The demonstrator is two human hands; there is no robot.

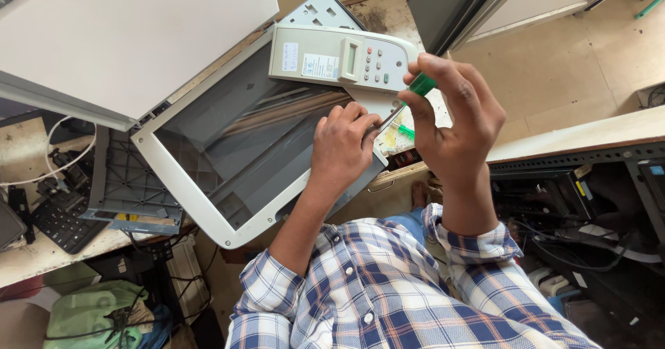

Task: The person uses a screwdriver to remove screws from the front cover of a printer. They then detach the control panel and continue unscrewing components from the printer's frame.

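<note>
A white plastic flatbed scanner (208, 176) with smooth dark glass lies tilted on the worn bench (28, 252). The left hand (343, 148) presses curled on its front edge, just below the grey rectangular keypad panel (339, 59). The right hand (454, 120) pinches a screwdriver (409, 96) by its green handle, thin metal shaft angled down to the scanner's corner.

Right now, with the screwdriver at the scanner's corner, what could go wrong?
1. The screwdriver tip works right beside the left hand fingers; a slip could jab them.
2. The scanner overhangs the table edge toward the person, so pressing down might tip it.
3. The exposed glass lies close to the tool and could get scratched.
</note>
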